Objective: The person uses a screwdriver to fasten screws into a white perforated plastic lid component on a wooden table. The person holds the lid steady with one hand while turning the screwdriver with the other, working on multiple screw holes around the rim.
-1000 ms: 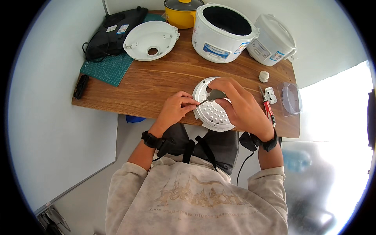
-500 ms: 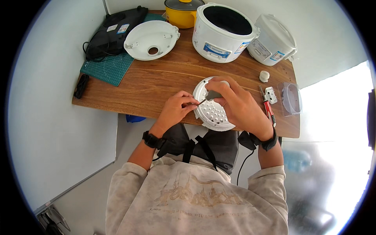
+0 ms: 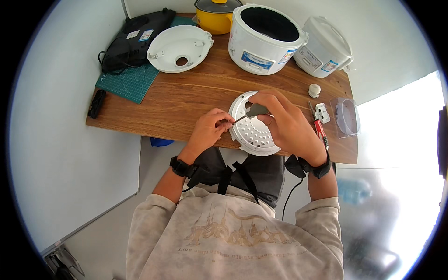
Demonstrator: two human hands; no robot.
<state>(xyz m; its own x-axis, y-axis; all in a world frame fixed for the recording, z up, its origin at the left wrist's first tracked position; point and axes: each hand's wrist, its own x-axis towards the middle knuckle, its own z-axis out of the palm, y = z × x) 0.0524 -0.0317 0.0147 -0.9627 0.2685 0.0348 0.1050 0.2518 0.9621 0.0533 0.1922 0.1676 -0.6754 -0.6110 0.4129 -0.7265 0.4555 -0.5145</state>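
A round, silvery-white inner lid (image 3: 259,136) with raised dimples lies at the table's front edge, a dark hole near its far side. Above it my right hand (image 3: 295,127) grips a screwdriver (image 3: 256,110) by its grey handle, held slanting with the shaft pointing left. My left hand (image 3: 211,127) has thumb and fingers pinched together at the shaft's tip, over the lid's left rim. Whatever is between those fingertips is too small to make out.
Right of the lid lie a red-and-black screwdriver (image 3: 321,130), a white plastic part (image 3: 322,113), a white cap (image 3: 314,90) and a clear container (image 3: 347,119). Behind stand a white rice cooker body (image 3: 252,49), another cooker (image 3: 322,49), a yellow pot (image 3: 214,23) and a white lid shell (image 3: 163,56).
The screwdriver's tip and my left fingertips have shifted slightly left, toward the lid's rim. More of the grey handle shows below my right fingers. The lid stays in place.
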